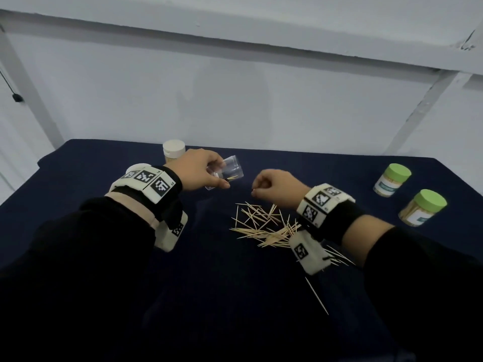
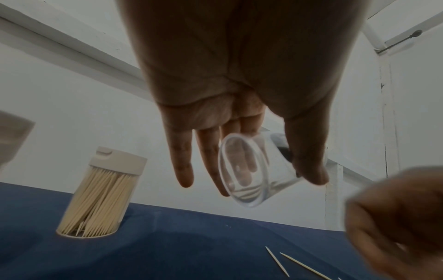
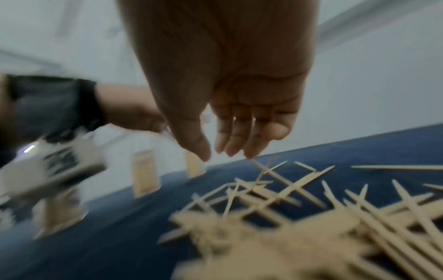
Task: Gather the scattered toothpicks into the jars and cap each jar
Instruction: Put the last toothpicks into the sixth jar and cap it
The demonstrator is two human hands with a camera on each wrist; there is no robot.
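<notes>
Toothpicks (image 1: 264, 226) lie below; left grip (image 1: 201, 169) clasps tilted clear jar (image 1: 227, 172), right grip (image 1: 274, 186) loosely curled, empty.

clear glossy plastic jar (image 1: 226, 171), pale wooden toothpicks (image 1: 264, 226)

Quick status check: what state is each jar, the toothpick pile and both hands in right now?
Clear jar: uncapped, tilted, nearly empty, held off the table.
White-lidded jar: capped, full, upright.
Two green-lidded jars: capped, full, upright at the right.
Scattered toothpicks: loose pile on the blue cloth.
Left hand: grips the clear jar.
Right hand: fingers curled above the pile; whether it pinches a toothpick is unclear.
</notes>
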